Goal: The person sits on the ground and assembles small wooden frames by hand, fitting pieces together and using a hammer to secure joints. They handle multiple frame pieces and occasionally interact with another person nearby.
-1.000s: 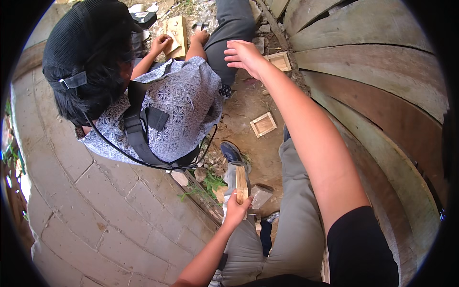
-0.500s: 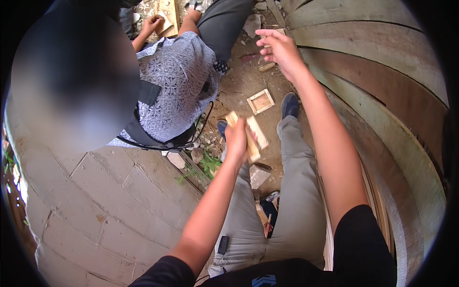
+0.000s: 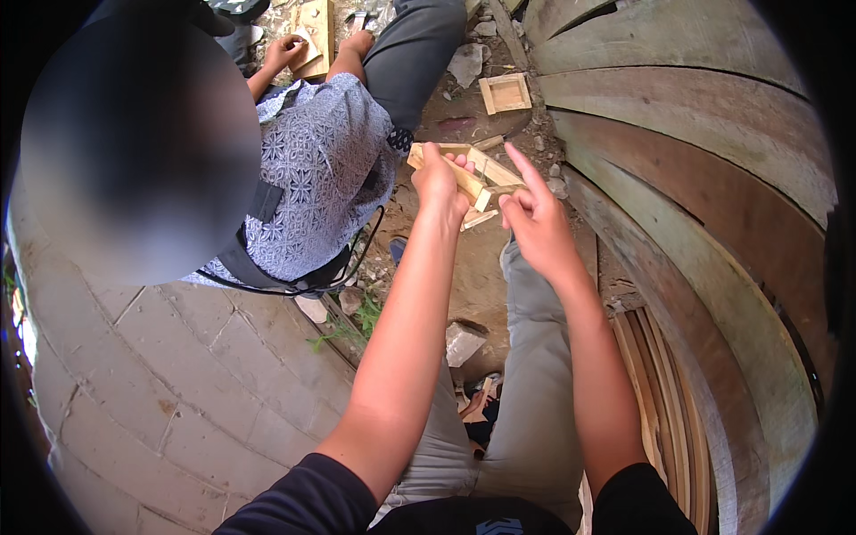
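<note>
My left hand (image 3: 439,183) is closed around one side of a small light wooden frame (image 3: 496,168), held tilted above the ground. My right hand (image 3: 539,227) is at the right end of this frame, its index finger stretched out and the other fingers curled. Whether it touches the frame I cannot tell. Below the held frame, part of a second wooden piece (image 3: 480,219) shows on the dirt, mostly hidden. Farther off, another square wooden frame (image 3: 506,94) lies on the ground.
A person in a patterned shirt (image 3: 325,169) sits close at the left, hands on a wooden board (image 3: 312,53); a hammer (image 3: 358,21) lies beside it. A plank wall (image 3: 678,107) curves along the right. Wooden strips (image 3: 664,392) stand below it. A grey paved ledge (image 3: 178,383) fills the lower left.
My left hand has raised and turned the wooden frame, moving it farther away. My right hand has come down and inward to its right end, uncovering the far frame on the ground.
</note>
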